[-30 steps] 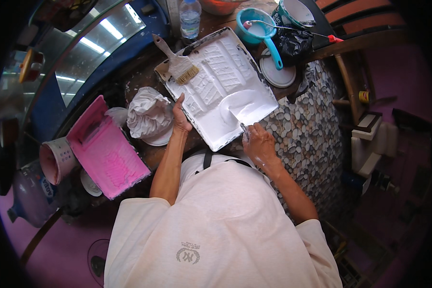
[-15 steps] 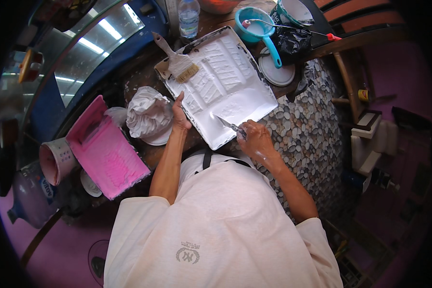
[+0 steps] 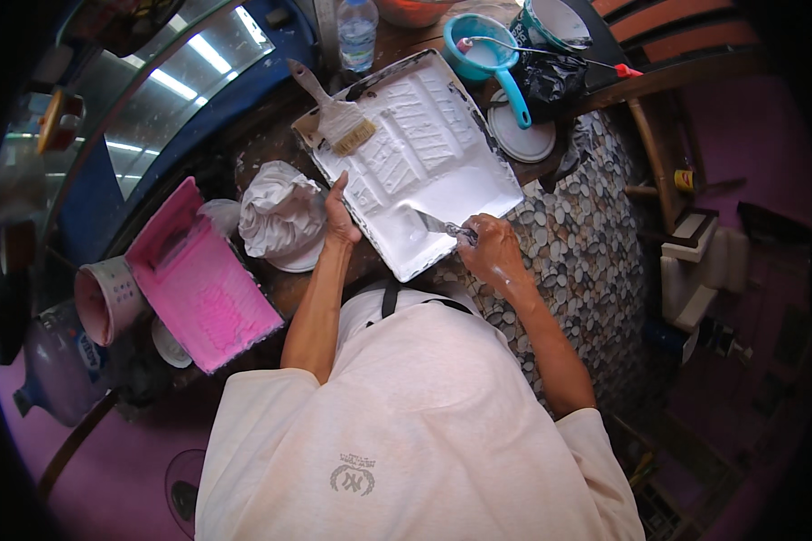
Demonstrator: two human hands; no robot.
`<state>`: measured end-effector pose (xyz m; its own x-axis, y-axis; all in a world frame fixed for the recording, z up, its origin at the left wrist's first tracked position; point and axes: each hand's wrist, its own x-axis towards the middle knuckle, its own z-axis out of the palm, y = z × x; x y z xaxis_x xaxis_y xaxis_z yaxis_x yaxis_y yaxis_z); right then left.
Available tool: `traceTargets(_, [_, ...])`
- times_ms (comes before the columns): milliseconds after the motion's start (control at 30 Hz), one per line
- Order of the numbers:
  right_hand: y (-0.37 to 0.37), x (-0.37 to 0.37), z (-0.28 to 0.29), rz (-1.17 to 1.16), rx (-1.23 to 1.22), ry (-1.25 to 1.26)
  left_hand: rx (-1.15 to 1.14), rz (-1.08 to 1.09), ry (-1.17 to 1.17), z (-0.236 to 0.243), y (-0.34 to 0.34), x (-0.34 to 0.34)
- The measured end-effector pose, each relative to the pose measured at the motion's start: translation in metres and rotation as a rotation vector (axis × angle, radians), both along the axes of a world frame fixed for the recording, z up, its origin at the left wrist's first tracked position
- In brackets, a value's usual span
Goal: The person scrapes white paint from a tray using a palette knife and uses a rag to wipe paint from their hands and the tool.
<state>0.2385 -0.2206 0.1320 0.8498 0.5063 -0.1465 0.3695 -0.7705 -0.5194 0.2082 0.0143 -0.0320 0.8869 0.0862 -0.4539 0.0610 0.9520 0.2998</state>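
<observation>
A white paint tray [image 3: 429, 140] lies tilted in front of me, with wet white paint pooled at its near end. My left hand [image 3: 339, 216] grips the tray's left edge, thumb up along the rim and fingers partly hidden. In my right hand [image 3: 493, 252], closed around the handle, is a putty knife [image 3: 437, 223] whose metal blade is over the paint near the tray's near right corner; whether it touches the paint I cannot tell. A paintbrush [image 3: 336, 115] with pale bristles rests across the tray's far left edge.
Left of the tray are a crumpled white bag [image 3: 282, 212] and a pink paint tray [image 3: 209, 293]. Beyond it stand a water bottle [image 3: 356, 38] and a teal dipper [image 3: 472, 61] with a paint roller [image 3: 550, 54] across it. A round white lid [image 3: 523, 140] lies at the right.
My right hand has shifted slightly right and toward the tray's far side, carrying the putty knife, whose blade now lies flatter across the pooled paint. The left hand stays on the tray.
</observation>
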Motion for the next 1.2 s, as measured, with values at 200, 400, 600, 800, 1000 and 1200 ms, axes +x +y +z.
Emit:
traceTargets(200, [0.005,-0.006,-0.003,0.044,0.045,0.106,0.006,0.002,-0.014,0.002,-0.001,0.001])
traceTargets(400, [-0.013,0.000,-0.005,0.005,0.003,0.143,-0.009,0.002,-0.001,0.000,0.000,0.000])
traceTargets(600, [-0.053,0.019,0.000,-0.096,-0.017,-0.103,-0.020,-0.013,0.025,0.004,-0.001,0.001])
traceTargets(800, [-0.051,0.008,-0.007,-0.065,-0.184,-0.286,0.017,0.002,0.048,0.002,-0.001,0.002])
traceTargets(1000, [-0.035,-0.009,0.000,0.041,-0.214,-0.116,0.004,-0.002,-0.005,0.007,-0.002,0.000])
traceTargets(1200, [-0.015,-0.021,-0.001,0.153,-0.267,-0.082,0.024,-0.009,0.037,0.008,-0.002,0.001])
